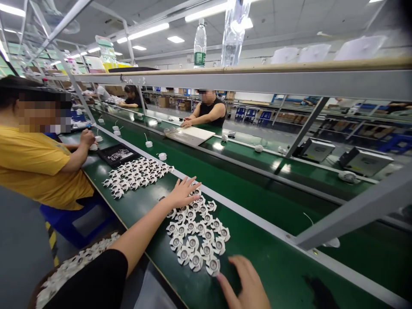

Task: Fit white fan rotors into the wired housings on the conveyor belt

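Green conveyor belt | white plastic parts | between left hand, right hand

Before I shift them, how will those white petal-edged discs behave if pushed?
The white petal-edged discs look thin and moulded, so probably light and fairly stiff. Lying flat, they seem unlikely to roll. Their pointed edges touch, so they may snag each other.
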`<state>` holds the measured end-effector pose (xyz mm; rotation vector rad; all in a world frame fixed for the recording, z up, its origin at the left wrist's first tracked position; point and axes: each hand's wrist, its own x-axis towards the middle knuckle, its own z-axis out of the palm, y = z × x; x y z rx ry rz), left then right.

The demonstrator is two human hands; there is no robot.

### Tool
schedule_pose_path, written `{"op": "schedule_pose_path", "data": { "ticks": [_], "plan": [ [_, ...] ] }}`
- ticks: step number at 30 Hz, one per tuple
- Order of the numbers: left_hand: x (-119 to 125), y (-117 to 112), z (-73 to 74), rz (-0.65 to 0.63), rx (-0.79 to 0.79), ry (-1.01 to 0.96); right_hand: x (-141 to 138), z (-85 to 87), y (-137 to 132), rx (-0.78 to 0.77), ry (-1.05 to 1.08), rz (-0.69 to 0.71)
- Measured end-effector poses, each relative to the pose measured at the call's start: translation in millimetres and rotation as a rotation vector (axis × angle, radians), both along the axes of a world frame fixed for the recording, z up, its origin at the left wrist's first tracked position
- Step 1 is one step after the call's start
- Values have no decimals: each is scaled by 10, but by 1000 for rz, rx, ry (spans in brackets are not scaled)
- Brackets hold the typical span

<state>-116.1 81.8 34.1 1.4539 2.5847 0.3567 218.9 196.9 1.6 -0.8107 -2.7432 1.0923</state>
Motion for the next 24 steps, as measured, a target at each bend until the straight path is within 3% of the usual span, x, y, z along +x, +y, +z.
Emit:
{"op": "schedule_pose_path", "data": {
  "ticks": [3, 6, 9, 15, 21, 24],
  "plan": [
    [18, 116, -28, -42, -37, 16, -570, 87, -250, 288, 62, 69],
    [89, 164, -61, -75, -52, 48, -1047, 91, -432, 328, 55, 165],
    [184, 168, -89, -86, -37, 75, -1260, 7, -465, 312, -1, 224],
    [395, 305, -147, -78, -4, 80, -1084, -107, -251, 348, -67, 207],
    [768, 588, -200, -80, 41, 50, -773, -27, -136, 344, -119, 159],
    [789, 637, -180, -95, 70, -73, -663, 73, -29, 320, -124, 122]
  ]
}}
